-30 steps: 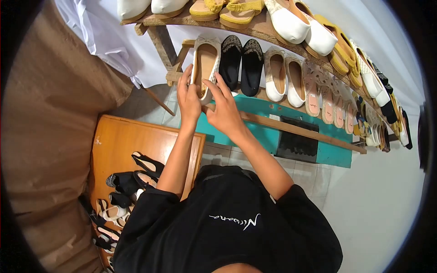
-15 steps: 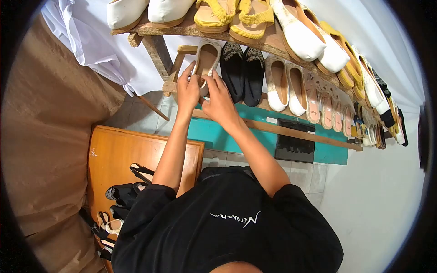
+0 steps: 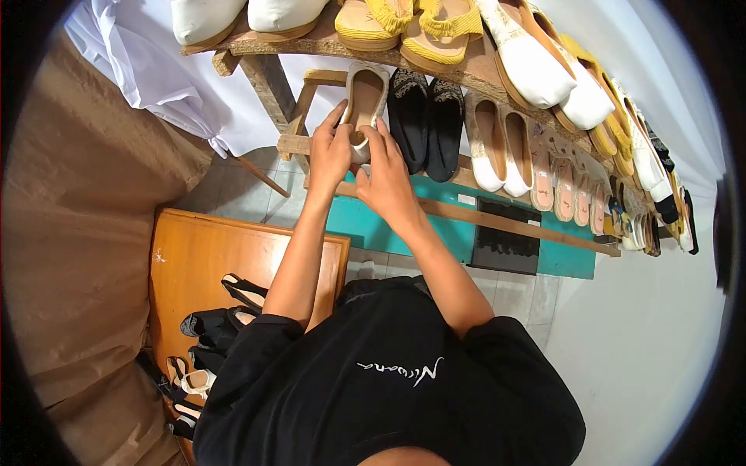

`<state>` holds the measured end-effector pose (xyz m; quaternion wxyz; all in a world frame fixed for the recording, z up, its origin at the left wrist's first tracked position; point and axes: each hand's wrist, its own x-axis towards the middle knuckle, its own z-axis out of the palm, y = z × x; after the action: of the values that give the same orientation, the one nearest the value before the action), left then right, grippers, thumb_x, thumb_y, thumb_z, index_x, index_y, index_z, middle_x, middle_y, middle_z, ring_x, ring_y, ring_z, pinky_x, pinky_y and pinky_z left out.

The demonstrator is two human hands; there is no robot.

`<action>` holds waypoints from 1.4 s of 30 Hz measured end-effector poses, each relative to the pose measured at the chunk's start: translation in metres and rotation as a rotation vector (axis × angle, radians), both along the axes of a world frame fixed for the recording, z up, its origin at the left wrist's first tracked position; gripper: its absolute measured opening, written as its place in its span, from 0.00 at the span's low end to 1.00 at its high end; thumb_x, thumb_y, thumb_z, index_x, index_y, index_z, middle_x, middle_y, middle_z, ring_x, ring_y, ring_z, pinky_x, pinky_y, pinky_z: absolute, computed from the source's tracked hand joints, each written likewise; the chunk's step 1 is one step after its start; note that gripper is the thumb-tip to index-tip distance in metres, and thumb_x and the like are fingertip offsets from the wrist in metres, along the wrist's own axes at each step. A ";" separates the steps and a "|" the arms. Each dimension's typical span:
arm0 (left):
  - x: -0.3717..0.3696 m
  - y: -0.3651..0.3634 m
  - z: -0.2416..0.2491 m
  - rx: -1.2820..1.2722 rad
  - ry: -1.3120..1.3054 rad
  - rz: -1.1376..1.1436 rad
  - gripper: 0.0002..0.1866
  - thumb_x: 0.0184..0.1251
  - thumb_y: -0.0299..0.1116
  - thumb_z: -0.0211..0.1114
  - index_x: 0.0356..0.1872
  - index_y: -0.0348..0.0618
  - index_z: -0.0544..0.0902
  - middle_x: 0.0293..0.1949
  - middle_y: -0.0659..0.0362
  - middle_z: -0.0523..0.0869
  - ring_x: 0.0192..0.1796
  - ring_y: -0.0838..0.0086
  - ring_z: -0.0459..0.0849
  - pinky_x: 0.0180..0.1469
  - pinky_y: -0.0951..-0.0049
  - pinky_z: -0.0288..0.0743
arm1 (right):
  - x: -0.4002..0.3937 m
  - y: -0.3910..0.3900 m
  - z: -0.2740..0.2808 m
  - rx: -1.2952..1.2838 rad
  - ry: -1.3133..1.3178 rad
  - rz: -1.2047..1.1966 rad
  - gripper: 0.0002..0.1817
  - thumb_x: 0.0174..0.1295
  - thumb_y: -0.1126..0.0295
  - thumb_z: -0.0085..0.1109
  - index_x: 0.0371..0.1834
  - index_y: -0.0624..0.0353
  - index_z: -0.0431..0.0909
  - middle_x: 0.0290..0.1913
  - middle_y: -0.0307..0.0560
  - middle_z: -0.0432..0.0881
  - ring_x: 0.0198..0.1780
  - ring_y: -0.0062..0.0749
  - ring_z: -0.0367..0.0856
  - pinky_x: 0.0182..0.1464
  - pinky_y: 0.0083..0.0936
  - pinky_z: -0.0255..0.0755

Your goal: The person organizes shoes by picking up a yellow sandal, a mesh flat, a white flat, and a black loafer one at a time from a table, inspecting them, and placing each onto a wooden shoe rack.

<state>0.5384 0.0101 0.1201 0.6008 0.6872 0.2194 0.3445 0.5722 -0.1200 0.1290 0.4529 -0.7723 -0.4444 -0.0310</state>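
A white and beige flat shoe (image 3: 367, 95) stands at the left end of the lower rack shelf, its opening facing up and its toe towards me. My left hand (image 3: 331, 155) grips the shoe's left side, with the thumb near the toe. On the right side and toe, my right hand (image 3: 386, 177) has its fingers closed against the shoe. The white toe shows between my hands. Right beside it stands a pair of black slip-on shoes (image 3: 426, 132) with patterned fronts.
An upper wooden shelf (image 3: 311, 48) with white shoes and yellow sandals (image 3: 373, 23) overhangs the lower row. White-toed flats (image 3: 501, 151) and pink-soled sandals (image 3: 563, 190) stand to the right. A wooden table (image 3: 210, 248) with black shoes is at lower left.
The view has shifted slightly, so the racks sit a little further right. My thumbs have moved apart at the toe, showing more of its white front. Both hands stay on the shoe.
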 end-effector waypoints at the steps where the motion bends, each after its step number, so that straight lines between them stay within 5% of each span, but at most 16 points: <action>1: 0.001 0.001 -0.002 0.017 -0.045 0.009 0.28 0.70 0.30 0.54 0.70 0.32 0.80 0.28 0.53 0.86 0.28 0.77 0.78 0.35 0.70 0.75 | 0.000 -0.001 0.000 -0.015 -0.012 -0.006 0.39 0.54 0.83 0.62 0.74 0.66 0.64 0.77 0.81 0.60 0.75 0.76 0.64 0.76 0.54 0.64; 6: 0.005 -0.003 -0.001 0.022 0.015 -0.071 0.27 0.70 0.29 0.54 0.69 0.32 0.80 0.27 0.53 0.85 0.28 0.76 0.78 0.37 0.70 0.76 | -0.003 -0.005 -0.004 -0.028 -0.013 -0.026 0.38 0.56 0.82 0.64 0.74 0.66 0.64 0.77 0.82 0.60 0.75 0.78 0.65 0.73 0.54 0.68; 8: 0.013 -0.012 0.003 0.042 0.023 -0.080 0.27 0.71 0.31 0.54 0.69 0.33 0.80 0.35 0.44 0.89 0.39 0.65 0.84 0.49 0.65 0.79 | -0.004 -0.010 -0.004 -0.044 -0.001 -0.087 0.39 0.57 0.82 0.65 0.74 0.67 0.63 0.77 0.83 0.61 0.74 0.78 0.65 0.70 0.55 0.71; 9: 0.017 -0.017 -0.002 0.148 0.066 -0.017 0.27 0.72 0.32 0.53 0.69 0.34 0.80 0.47 0.36 0.89 0.55 0.51 0.84 0.63 0.58 0.75 | -0.001 -0.014 -0.003 -0.039 -0.001 -0.084 0.39 0.57 0.82 0.65 0.75 0.65 0.63 0.77 0.80 0.61 0.73 0.77 0.67 0.69 0.54 0.73; 12: 0.023 -0.023 -0.012 0.127 0.016 0.058 0.27 0.73 0.33 0.52 0.69 0.35 0.80 0.56 0.33 0.86 0.66 0.44 0.77 0.71 0.55 0.69 | 0.008 -0.021 0.000 -0.015 0.025 -0.009 0.41 0.56 0.83 0.64 0.76 0.63 0.64 0.78 0.77 0.62 0.72 0.75 0.69 0.68 0.52 0.74; 17: 0.018 -0.026 -0.005 -0.027 -0.037 0.060 0.26 0.72 0.32 0.53 0.68 0.30 0.78 0.60 0.32 0.85 0.61 0.42 0.84 0.67 0.55 0.74 | 0.010 -0.022 0.005 -0.040 0.104 0.036 0.43 0.54 0.85 0.63 0.78 0.61 0.63 0.80 0.75 0.59 0.73 0.75 0.69 0.68 0.50 0.74; 21: 0.028 -0.033 -0.015 0.054 -0.046 0.077 0.26 0.73 0.32 0.52 0.68 0.29 0.78 0.61 0.32 0.84 0.63 0.43 0.84 0.69 0.55 0.72 | 0.006 -0.029 0.009 -0.062 0.047 0.020 0.45 0.57 0.82 0.65 0.80 0.66 0.57 0.79 0.85 0.54 0.74 0.80 0.65 0.70 0.55 0.73; 28: 0.027 -0.041 -0.013 0.087 -0.079 0.103 0.26 0.73 0.31 0.52 0.68 0.28 0.78 0.63 0.32 0.83 0.66 0.43 0.82 0.70 0.55 0.72 | 0.009 -0.032 -0.001 -0.008 0.059 0.088 0.48 0.57 0.84 0.63 0.82 0.70 0.51 0.80 0.87 0.48 0.80 0.80 0.54 0.76 0.55 0.66; 30: 0.026 -0.040 -0.010 0.061 0.019 -0.005 0.27 0.78 0.29 0.49 0.73 0.26 0.71 0.67 0.37 0.80 0.64 0.59 0.83 0.67 0.64 0.76 | 0.001 -0.032 0.000 0.038 0.060 0.015 0.47 0.56 0.86 0.60 0.83 0.67 0.53 0.83 0.77 0.49 0.83 0.70 0.51 0.77 0.49 0.64; 31: 0.025 -0.043 -0.008 0.061 0.022 -0.006 0.27 0.78 0.29 0.49 0.73 0.26 0.71 0.67 0.37 0.80 0.64 0.59 0.83 0.67 0.64 0.76 | -0.002 -0.034 0.001 0.038 0.063 0.015 0.47 0.56 0.86 0.60 0.83 0.67 0.53 0.83 0.77 0.49 0.83 0.70 0.51 0.77 0.49 0.64; 33: 0.026 -0.048 -0.005 -0.035 -0.034 0.021 0.25 0.76 0.33 0.54 0.69 0.30 0.77 0.65 0.35 0.82 0.67 0.43 0.82 0.70 0.55 0.72 | -0.006 -0.038 0.006 0.038 0.084 0.030 0.46 0.57 0.86 0.59 0.83 0.68 0.54 0.84 0.74 0.49 0.83 0.70 0.53 0.79 0.48 0.62; 34: 0.025 -0.049 -0.004 -0.033 -0.033 0.017 0.25 0.76 0.33 0.54 0.69 0.30 0.77 0.65 0.35 0.82 0.67 0.43 0.82 0.70 0.55 0.72 | -0.006 -0.043 0.010 0.039 0.085 0.025 0.46 0.57 0.86 0.59 0.83 0.68 0.54 0.84 0.74 0.49 0.83 0.70 0.53 0.79 0.48 0.62; 36: 0.019 -0.049 -0.003 0.140 0.068 0.145 0.25 0.78 0.36 0.57 0.70 0.32 0.76 0.67 0.39 0.80 0.63 0.49 0.83 0.66 0.56 0.75 | -0.007 -0.057 0.019 0.017 -0.043 0.074 0.45 0.58 0.84 0.61 0.82 0.70 0.54 0.81 0.79 0.51 0.82 0.74 0.53 0.82 0.53 0.57; 37: 0.015 -0.050 -0.002 0.512 -0.016 0.287 0.23 0.78 0.37 0.60 0.67 0.34 0.78 0.70 0.43 0.78 0.59 0.58 0.83 0.59 0.61 0.78 | -0.009 -0.061 0.022 0.094 -0.048 0.025 0.40 0.58 0.84 0.62 0.77 0.70 0.63 0.78 0.71 0.62 0.77 0.70 0.63 0.79 0.51 0.61; 41: -0.036 -0.091 0.019 0.388 -0.077 0.196 0.20 0.79 0.37 0.62 0.64 0.35 0.78 0.63 0.44 0.83 0.49 0.67 0.85 0.50 0.67 0.80 | 0.001 -0.102 0.040 0.117 -0.252 -0.176 0.29 0.58 0.82 0.64 0.66 0.67 0.77 0.67 0.60 0.75 0.65 0.59 0.74 0.69 0.48 0.70; 42: -0.047 -0.105 0.011 0.154 -0.046 0.025 0.21 0.79 0.37 0.63 0.65 0.36 0.76 0.57 0.46 0.86 0.44 0.70 0.85 0.44 0.71 0.79 | 0.004 -0.114 0.039 0.094 -0.272 -0.252 0.29 0.60 0.81 0.64 0.68 0.62 0.77 0.68 0.56 0.77 0.66 0.55 0.76 0.66 0.43 0.73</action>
<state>0.4914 -0.0945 0.1308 0.5468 0.7205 0.1868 0.3834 0.5764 -0.2344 0.1683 0.4168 -0.7884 -0.3994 -0.2125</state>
